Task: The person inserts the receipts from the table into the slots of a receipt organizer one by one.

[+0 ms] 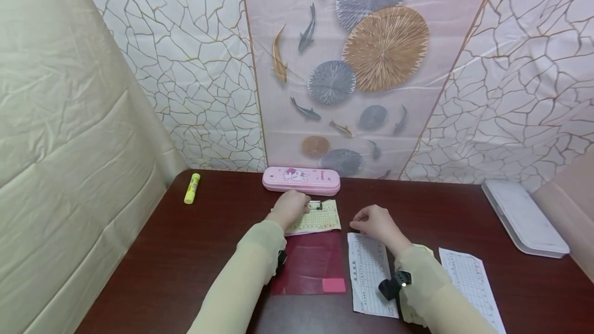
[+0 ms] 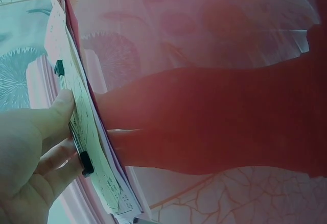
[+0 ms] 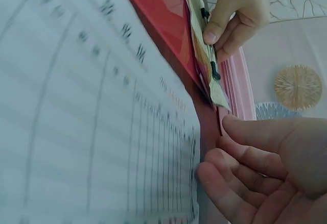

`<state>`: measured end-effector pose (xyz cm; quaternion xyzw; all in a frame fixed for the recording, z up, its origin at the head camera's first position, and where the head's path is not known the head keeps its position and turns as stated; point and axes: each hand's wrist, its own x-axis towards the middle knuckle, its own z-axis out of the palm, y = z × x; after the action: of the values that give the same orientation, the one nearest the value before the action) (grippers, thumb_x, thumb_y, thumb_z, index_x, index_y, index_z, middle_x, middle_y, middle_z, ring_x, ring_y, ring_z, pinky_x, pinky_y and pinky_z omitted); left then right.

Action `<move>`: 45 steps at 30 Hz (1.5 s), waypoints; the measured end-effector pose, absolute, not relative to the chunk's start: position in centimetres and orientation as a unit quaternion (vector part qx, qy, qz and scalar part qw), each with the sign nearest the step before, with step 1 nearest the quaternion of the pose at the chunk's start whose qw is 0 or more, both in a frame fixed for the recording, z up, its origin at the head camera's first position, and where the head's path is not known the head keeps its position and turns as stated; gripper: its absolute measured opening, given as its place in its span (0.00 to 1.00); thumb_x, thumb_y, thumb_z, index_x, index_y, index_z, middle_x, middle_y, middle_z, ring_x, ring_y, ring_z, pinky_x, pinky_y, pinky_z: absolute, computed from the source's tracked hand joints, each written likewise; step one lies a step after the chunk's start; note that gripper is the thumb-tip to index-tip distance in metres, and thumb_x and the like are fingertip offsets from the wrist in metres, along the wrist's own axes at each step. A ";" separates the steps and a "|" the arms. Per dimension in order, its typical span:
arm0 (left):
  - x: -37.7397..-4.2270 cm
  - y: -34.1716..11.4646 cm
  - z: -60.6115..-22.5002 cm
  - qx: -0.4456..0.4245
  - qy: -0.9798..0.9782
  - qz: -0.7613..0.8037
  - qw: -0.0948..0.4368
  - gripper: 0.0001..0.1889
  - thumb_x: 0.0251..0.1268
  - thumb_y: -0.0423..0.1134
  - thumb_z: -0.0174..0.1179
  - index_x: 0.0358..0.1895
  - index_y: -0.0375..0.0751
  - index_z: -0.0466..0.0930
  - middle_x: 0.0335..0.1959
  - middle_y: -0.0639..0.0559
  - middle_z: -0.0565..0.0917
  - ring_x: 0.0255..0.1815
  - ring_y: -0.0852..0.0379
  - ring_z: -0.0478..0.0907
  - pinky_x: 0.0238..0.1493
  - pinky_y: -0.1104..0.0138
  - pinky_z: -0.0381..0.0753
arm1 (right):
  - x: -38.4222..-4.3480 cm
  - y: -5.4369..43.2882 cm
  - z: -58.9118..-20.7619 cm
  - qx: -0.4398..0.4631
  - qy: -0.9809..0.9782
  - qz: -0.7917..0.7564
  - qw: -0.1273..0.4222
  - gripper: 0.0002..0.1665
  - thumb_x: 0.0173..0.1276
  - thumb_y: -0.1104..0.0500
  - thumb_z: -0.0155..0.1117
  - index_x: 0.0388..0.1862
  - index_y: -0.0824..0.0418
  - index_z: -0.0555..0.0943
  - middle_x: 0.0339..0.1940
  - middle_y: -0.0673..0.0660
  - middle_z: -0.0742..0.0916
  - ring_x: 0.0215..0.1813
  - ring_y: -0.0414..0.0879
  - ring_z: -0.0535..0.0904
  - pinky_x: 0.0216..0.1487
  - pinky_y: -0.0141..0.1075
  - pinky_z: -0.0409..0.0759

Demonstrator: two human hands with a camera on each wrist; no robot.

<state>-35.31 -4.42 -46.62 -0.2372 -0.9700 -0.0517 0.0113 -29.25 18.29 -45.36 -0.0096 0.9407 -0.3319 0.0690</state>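
My left hand (image 1: 291, 208) pinches the wire-and-black clip (image 2: 86, 163) at the top of a see-through red folder (image 1: 308, 259). A yellow printed form (image 1: 322, 220) lies under that clip, with other sheets beneath it. In the left wrist view, the thumb presses the clip's wire side. My right hand (image 1: 379, 227) hovers just above the top edge of a white ruled form (image 1: 366, 272), right of the folder. Its fingers are loosely bent, with nothing seen between them. A pink label (image 1: 334, 285) sits at the folder's lower right corner.
Behind the folder lies a pink pencil case (image 1: 301, 180) with a rabbit picture. A yellow glue stick (image 1: 192, 188) is at the far left. Another yellow form (image 1: 410, 308) lies partly under the right sleeve, beside a white form (image 1: 471, 282). A white flat case (image 1: 524, 218) stands at right.
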 end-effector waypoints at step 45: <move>-35.2 -4.6 -46.9 -0.234 -0.971 -0.059 0.006 0.07 0.63 0.43 0.62 0.41 0.48 0.85 0.37 0.56 0.85 0.46 0.56 0.80 0.52 0.64 0.77 | -26.3 20.4 -46.3 -0.106 0.981 -0.159 -0.036 0.08 0.54 0.64 0.71 0.26 0.56 0.79 0.28 0.52 0.80 0.32 0.46 0.73 0.34 0.41 0.75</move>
<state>-35.21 -4.56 -46.87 -0.2335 -0.9705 -0.0594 0.0058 -26.31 20.37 -46.32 -0.1065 0.9809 -0.1590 -0.0365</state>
